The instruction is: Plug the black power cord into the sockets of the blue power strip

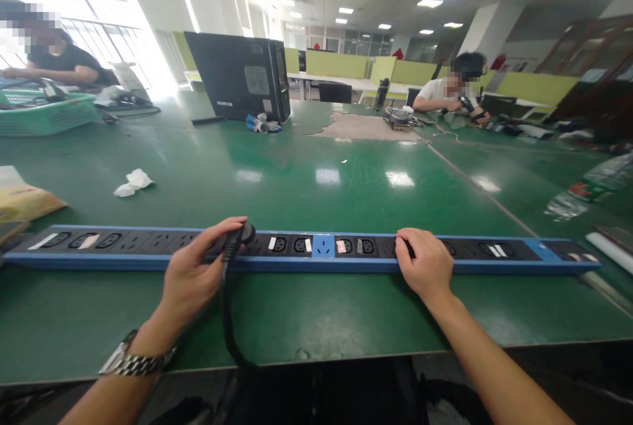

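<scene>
A long blue and black power strip (pixel 324 263) lies across the green table, with rows of sockets and small white labels. My left hand (pixel 195 270), wearing a metal watch at the wrist, is closed on a black plug (pixel 244 234) over the strip's left half. The plug's black cable (pixel 226 319) hangs down past the table's front edge. On the right half of the strip rests my right hand (pixel 424 263), its fingers curled over the sockets; whether anything small is inside them is hidden.
Behind the strip are crumpled tissue (pixel 134 182), a black computer case (pixel 242 79), and blue-white gloves (pixel 263 124). A green basket (pixel 49 115) stands left, a plastic bottle (pixel 591 184) lies right. Two other people sit at the far left and far right.
</scene>
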Tool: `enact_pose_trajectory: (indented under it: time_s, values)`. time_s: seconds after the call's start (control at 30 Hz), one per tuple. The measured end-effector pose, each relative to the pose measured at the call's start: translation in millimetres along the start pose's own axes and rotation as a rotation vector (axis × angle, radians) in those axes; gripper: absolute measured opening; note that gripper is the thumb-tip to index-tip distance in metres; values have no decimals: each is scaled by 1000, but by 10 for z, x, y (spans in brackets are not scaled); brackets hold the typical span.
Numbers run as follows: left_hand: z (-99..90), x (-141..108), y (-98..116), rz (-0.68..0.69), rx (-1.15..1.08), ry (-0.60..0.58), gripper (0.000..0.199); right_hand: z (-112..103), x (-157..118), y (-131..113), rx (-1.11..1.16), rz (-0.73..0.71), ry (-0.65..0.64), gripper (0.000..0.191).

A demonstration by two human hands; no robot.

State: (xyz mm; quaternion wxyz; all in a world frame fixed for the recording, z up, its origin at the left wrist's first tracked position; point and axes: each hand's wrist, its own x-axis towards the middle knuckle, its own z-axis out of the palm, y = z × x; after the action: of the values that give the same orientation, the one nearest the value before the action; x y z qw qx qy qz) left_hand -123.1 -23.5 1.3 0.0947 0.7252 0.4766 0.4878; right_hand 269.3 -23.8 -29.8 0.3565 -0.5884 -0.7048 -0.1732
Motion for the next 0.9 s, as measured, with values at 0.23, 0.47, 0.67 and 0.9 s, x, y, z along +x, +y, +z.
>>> enact_pose_trajectory:
  time_s: [0.23, 0.47, 0.67, 0.9]
  values:
    - [580, 168, 500, 105, -25, -211, 30, 6, -10, 9, 2, 10, -6, 21]
    - [855, 186, 584, 149, 24, -245, 32, 3, -7, 6, 7, 6, -2, 21]
    - [902, 142, 569, 141, 31, -238, 30, 0, -23, -2, 19, 22, -23, 21]
    - [858, 192, 607, 125, -122, -163, 29, -73, 63, 1, 174, 150, -75, 21]
